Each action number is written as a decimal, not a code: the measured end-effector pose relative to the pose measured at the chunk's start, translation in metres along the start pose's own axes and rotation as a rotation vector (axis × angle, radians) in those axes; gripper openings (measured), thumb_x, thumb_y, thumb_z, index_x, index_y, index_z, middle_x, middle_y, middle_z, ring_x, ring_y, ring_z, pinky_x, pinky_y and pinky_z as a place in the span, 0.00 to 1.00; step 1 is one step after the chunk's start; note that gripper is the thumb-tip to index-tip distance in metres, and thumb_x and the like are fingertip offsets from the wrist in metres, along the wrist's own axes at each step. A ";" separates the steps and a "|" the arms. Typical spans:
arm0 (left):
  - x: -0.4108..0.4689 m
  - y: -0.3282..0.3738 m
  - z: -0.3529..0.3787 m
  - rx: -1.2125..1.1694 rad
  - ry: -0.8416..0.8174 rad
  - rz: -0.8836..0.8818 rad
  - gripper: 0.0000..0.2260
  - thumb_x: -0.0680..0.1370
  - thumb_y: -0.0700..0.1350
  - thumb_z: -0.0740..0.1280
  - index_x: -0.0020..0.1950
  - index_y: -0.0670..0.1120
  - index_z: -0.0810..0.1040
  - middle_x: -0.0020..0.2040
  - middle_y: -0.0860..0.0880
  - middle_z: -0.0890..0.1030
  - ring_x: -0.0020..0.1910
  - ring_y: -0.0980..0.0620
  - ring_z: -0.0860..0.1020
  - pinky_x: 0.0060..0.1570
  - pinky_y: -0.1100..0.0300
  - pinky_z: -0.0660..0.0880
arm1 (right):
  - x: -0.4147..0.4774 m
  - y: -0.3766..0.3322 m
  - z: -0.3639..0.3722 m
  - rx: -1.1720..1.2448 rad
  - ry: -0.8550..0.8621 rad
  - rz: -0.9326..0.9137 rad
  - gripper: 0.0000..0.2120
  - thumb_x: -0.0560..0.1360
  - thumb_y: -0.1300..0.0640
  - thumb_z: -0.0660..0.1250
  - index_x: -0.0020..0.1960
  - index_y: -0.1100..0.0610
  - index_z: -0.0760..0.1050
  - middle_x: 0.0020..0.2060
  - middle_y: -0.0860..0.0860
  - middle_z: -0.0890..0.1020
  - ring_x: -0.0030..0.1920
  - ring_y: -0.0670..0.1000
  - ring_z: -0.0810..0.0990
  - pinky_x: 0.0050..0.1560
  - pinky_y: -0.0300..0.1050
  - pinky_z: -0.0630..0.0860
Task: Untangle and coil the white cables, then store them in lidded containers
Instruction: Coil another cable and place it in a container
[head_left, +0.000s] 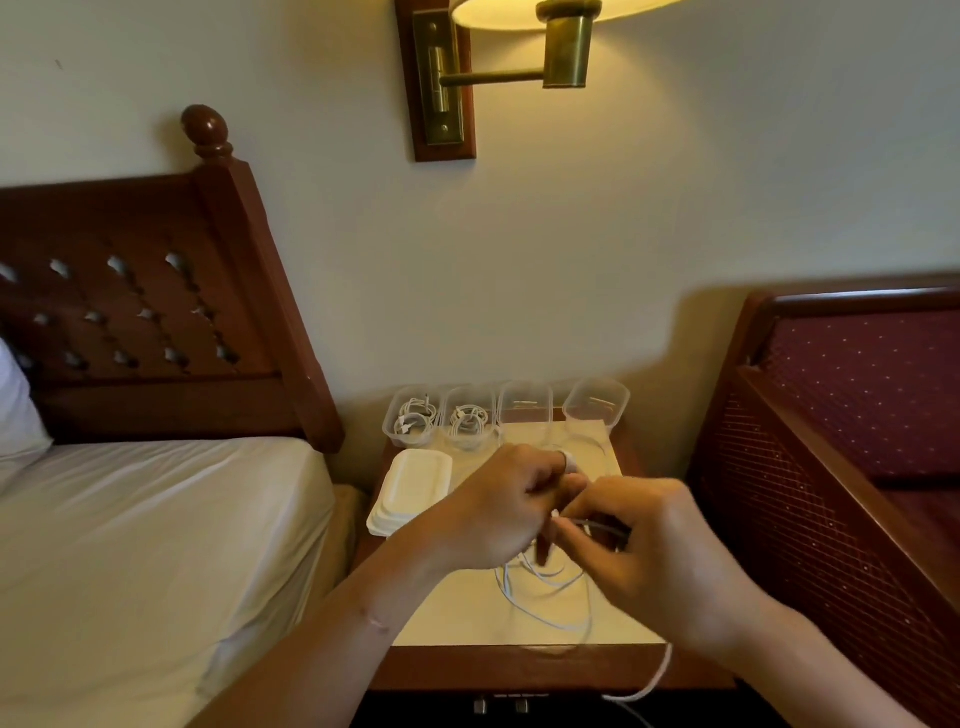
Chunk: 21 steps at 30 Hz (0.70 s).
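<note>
Both hands were at centre frame, above the nightstand (457, 618). The left hand (498, 512) had its fingers curled inward, with a white piece of cable showing at one fingertip. The right hand (660, 561), just beside it and touching it at the knuckles, had its fingers bent and pinched on a strand. Blur hid the exact grip.

The loose white cable (524, 605) lay in slack loops on the pale tabletop directly below the hands. One length ran over the front edge and hung down at lower centre-right.

Four clear containers stood in a row along the rear edge of the tabletop, all without lids. The first container (410, 423) and second container (467, 426), at the left, each held a coiled white cable. Contents of the third container (524, 408) and fourth container (597, 402) could not be made out.

A stack of white lids (413, 488) sat at the left of the tabletop, in front of the first container.
</note>
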<state>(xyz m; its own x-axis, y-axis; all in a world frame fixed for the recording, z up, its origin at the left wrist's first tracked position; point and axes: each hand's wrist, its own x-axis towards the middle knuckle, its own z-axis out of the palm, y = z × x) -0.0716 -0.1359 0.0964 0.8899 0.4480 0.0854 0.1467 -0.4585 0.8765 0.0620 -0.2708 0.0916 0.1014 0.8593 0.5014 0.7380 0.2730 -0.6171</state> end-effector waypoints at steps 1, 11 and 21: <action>-0.003 -0.001 -0.001 -0.081 -0.051 -0.029 0.14 0.87 0.43 0.60 0.45 0.41 0.78 0.33 0.44 0.81 0.26 0.48 0.73 0.26 0.54 0.70 | 0.002 -0.003 -0.009 0.044 0.023 0.002 0.07 0.73 0.55 0.80 0.38 0.51 0.84 0.31 0.40 0.80 0.30 0.44 0.78 0.30 0.31 0.69; -0.020 -0.001 0.004 -0.648 -0.295 0.004 0.23 0.88 0.48 0.52 0.63 0.31 0.79 0.29 0.45 0.74 0.28 0.51 0.66 0.31 0.50 0.51 | 0.023 0.011 -0.024 0.455 0.193 0.056 0.05 0.68 0.61 0.78 0.40 0.61 0.84 0.34 0.50 0.85 0.33 0.45 0.83 0.37 0.36 0.78; -0.010 0.024 0.021 -1.187 -0.103 0.192 0.20 0.86 0.45 0.56 0.60 0.32 0.80 0.37 0.41 0.84 0.28 0.51 0.80 0.32 0.61 0.77 | 0.008 0.014 0.027 0.526 0.190 0.191 0.18 0.81 0.70 0.65 0.52 0.49 0.86 0.45 0.51 0.88 0.50 0.54 0.86 0.54 0.57 0.83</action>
<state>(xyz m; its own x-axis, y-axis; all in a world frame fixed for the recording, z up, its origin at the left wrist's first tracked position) -0.0678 -0.1679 0.1066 0.8917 0.3621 0.2717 -0.4325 0.5040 0.7476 0.0550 -0.2486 0.0702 0.3532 0.8352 0.4216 0.2700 0.3405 -0.9006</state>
